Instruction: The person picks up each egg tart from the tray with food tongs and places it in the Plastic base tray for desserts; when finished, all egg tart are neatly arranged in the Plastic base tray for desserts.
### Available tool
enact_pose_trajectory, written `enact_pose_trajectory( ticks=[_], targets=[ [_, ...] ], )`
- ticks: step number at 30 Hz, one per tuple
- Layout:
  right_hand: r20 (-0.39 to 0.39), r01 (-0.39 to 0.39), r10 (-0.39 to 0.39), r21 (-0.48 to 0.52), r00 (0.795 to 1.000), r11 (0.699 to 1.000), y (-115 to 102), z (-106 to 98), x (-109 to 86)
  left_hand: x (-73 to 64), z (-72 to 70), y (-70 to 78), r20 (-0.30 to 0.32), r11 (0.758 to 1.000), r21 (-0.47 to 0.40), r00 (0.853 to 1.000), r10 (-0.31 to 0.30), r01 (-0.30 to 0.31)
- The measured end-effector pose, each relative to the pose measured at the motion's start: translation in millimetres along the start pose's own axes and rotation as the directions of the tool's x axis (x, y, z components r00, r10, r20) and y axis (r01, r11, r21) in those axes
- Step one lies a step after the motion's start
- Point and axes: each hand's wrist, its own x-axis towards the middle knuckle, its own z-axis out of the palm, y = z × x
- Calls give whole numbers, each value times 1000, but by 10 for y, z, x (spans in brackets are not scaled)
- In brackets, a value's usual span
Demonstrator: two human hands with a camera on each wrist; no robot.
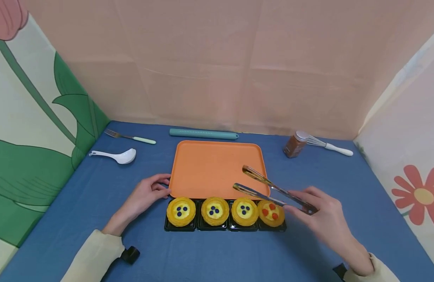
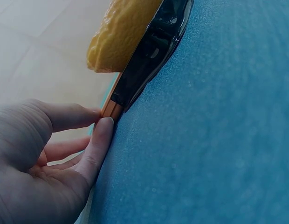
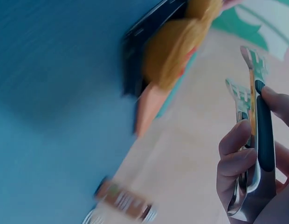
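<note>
My left hand (image 1: 146,194) is at the near left corner of an orange tray (image 1: 217,168); in the left wrist view, thumb and finger pinch that corner. My right hand (image 1: 320,209) grips metal tongs (image 3: 263,135), whose spread arms reach over the tray's right side with nothing between their tips. Along the tray's near edge, a black plastic container (image 1: 213,227) holds egg tarts in its compartments. Three of them, such as the leftmost tart (image 1: 180,212), carry dark blue dots. The rightmost tart (image 1: 271,213), below the tongs, has red pieces on top.
A teal rolling pin (image 1: 204,134) lies behind the tray. To the left are a fork (image 1: 130,137) and a white ladle (image 1: 123,156). On the right, a brown jar (image 1: 295,145) stands beside a whisk (image 1: 329,146). A pinkish wall (image 1: 202,70) rises behind the blue tablecloth.
</note>
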Motion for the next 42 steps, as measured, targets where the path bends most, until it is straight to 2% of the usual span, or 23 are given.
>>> enact_pose_trajectory(
  ticks=[5, 9, 13, 16, 24, 29, 31, 35, 42],
  targets=[
    [-44, -109, 105, -107, 994, 988, 297, -155, -135, 2, -6, -6, -1, 1000, 4, 1000, 1, -1],
    [-61, -192, 183, -187, 981, 963, 545, -251, -255, 5, -2, -8, 0, 1000, 4, 1000, -1, 1],
    [-49, -241, 237, -260, 970, 935, 752, -304, -340, 5, -3, -8, -2, 1000, 4, 1000, -5, 5],
    [-6, -264, 275, -297, 961, 917, 853, -321, -361, 5, -11, -8, -5, 1000, 2, 1000, -6, 6],
    [71, -266, 310, -356, 948, 896, 1011, -314, -335, 19, -9, -30, -4, 1000, -2, 1000, 6, -6],
    [151, -182, 276, -453, 949, 873, 1064, -311, -323, 38, 7, -48, -9, 1000, -9, 1000, 23, -23],
    [192, -150, 274, -489, 942, 860, 1070, -302, -328, 47, 15, -45, -7, 1000, -12, 1000, 26, -26],
    [242, -147, 306, -511, 921, 847, 1068, -276, -336, 55, 24, -39, -6, 1000, -10, 1000, 22, -22],
    [224, -146, 299, -521, 927, 841, 1064, -229, -357, 42, 40, -24, -15, 1000, 6, 1000, 7, -7]
  ],
)
